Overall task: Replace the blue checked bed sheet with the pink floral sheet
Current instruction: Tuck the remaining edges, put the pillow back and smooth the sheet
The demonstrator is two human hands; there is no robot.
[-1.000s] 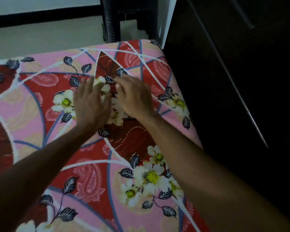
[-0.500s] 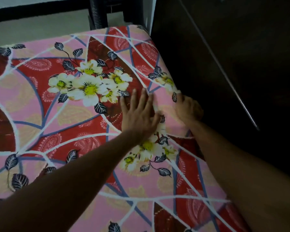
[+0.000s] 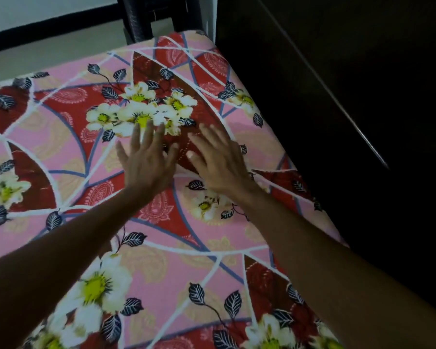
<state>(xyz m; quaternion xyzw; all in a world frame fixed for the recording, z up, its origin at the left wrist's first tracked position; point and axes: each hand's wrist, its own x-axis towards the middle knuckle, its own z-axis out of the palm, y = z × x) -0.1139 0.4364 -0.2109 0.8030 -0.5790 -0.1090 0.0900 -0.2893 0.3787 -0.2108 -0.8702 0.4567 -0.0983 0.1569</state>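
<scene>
pink floral sheet [image 3: 161, 260] covers the bed top. left hand [image 3: 146, 162] and right hand [image 3: 219, 159] lie flat on it, fingers straight, side by side, not touching. no writing legible.

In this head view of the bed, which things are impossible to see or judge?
The blue checked sheet: nowhere in the head view; whether it lies under the pink floral sheet cannot be told.
The sheet's right edge: lost in shadow beside the dark cabinet; tucked or loose, unclear.
The cloth beneath the left hand and right hand: covered by them.
</scene>
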